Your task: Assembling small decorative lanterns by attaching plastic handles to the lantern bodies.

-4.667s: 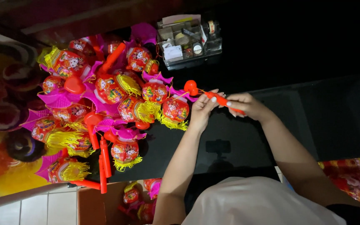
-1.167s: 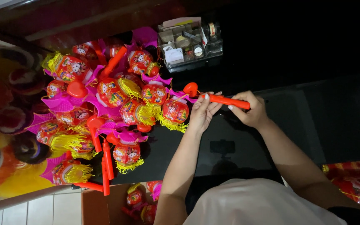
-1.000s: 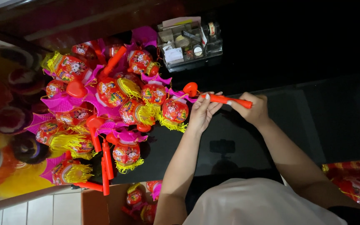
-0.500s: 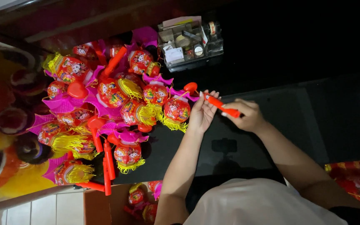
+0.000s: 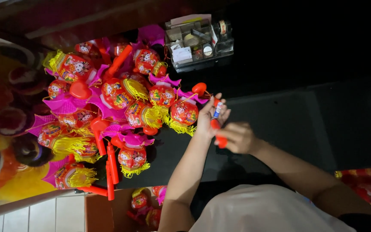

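Observation:
Both my hands are on one red plastic lantern handle (image 5: pixel 214 124) above the dark tabletop (image 5: pixel 280 120). My left hand (image 5: pixel 208 117) curls around its upper part, just below the round red end (image 5: pixel 199 88). A small blue and white cylinder (image 5: pixel 217 110) shows at those fingertips. My right hand (image 5: pixel 237 137) grips the handle's lower end (image 5: pixel 222 141). The nearest lantern (image 5: pixel 183 112) is red with yellow fringe, just left of my left hand.
A heap of red lanterns with yellow fringes and pink paper (image 5: pixel 112 103) fills the left side, with loose red handles (image 5: pixel 110 165) among them. A clear organiser box (image 5: pixel 196 43) sits at the top. An open carton (image 5: pixel 142 206) holds more lanterns. Red patterned cloth (image 5: pixel 366 189) lies at right.
My right hand has drawn in towards my left hand. The red handle, stretched out to the right before, now points down between both hands. The small cylinder has come into sight.

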